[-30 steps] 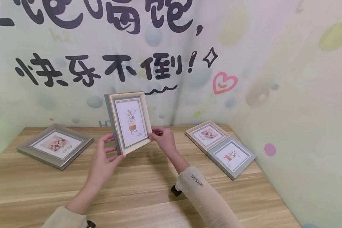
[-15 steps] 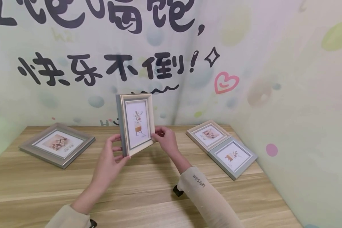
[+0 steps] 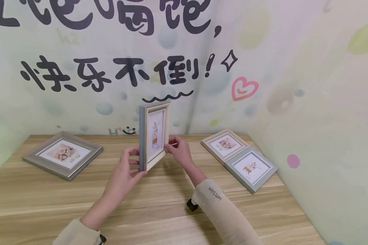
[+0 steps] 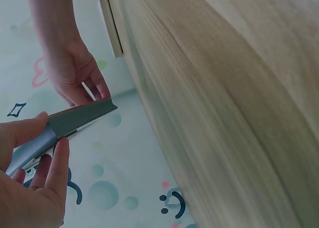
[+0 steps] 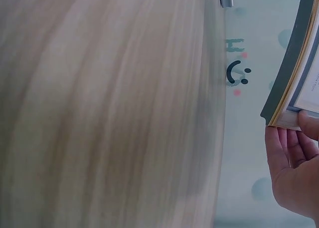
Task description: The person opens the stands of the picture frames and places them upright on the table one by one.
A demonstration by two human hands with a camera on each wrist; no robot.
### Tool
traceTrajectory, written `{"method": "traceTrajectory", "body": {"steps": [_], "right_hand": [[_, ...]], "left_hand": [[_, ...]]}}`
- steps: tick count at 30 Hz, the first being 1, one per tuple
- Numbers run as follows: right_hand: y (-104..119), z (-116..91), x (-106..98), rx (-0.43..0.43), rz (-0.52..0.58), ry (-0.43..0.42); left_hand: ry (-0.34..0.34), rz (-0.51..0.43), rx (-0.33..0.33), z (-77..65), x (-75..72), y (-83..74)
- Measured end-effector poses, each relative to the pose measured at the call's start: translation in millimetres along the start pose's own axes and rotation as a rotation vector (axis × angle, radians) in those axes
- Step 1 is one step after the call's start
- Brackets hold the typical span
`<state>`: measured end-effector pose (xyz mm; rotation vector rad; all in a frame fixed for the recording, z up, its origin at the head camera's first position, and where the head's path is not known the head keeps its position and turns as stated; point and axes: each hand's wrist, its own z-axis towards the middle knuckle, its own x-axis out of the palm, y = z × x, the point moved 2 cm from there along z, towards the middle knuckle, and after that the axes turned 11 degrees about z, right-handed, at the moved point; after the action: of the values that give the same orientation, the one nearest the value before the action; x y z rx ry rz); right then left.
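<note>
A cream and grey picture frame [image 3: 156,136] with a potted-plant print is held upright above the table between both hands. My left hand [image 3: 119,180] grips its left edge near the bottom corner, thumb in front and fingers behind. On the right edge, my right hand [image 3: 180,151] pinches the lower corner. From the left wrist view, the picture frame [image 4: 82,117] is seen edge-on, the left hand [image 4: 35,188] holding its side. Part of the picture frame [image 5: 294,73] shows in the right wrist view, above the right hand [image 5: 296,180].
A brownish-silver picture frame [image 3: 46,144] lies flat on the wooden table [image 3: 159,217] at left. At right, a beige picture frame [image 3: 210,136] lies touching a grey-blue one [image 3: 251,185]. A printed wall [image 3: 184,115] stands behind the table's back edge.
The held picture frame has shifted right and turned, so its left side edge shows more and its front looks narrower. My left hand moved right with it; the right hand barely moved.
</note>
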<state>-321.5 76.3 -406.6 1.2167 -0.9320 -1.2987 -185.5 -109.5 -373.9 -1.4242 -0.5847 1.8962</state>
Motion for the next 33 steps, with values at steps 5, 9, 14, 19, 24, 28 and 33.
{"method": "traceTrajectory", "body": {"steps": [5, 9, 14, 19, 24, 28, 33], "right_hand": [[-2.7, 1.2, -1.6, 0.005, 0.001, 0.003], [-4.4, 2.7, -2.4, 0.002, -0.005, 0.021], [-4.9, 2.6, -3.3, -0.007, -0.027, 0.047], [-6.9, 2.5, -4.8, -0.027, -0.03, 0.066], [-9.2, 2.3, -5.9, -0.053, -0.044, 0.074], [-9.6, 1.9, -6.5, -0.064, -0.059, 0.077], [-10.9, 1.0, -7.6, -0.045, -0.068, 0.071]], "left_hand": [[0.003, -0.001, 0.056, -0.7, 3.1, 1.4], [0.005, 0.024, 0.087, -1.2, 4.7, 2.7], [0.016, 0.059, 0.099, -1.6, 4.9, 1.9], [0.045, 0.081, 0.09, -1.3, 5.1, 1.2], [0.078, 0.093, 0.085, -0.4, 8.0, 3.4], [0.113, 0.092, 0.079, 0.4, 9.8, 5.0], [0.128, 0.089, 0.06, 0.2, 10.6, 6.0]]}}
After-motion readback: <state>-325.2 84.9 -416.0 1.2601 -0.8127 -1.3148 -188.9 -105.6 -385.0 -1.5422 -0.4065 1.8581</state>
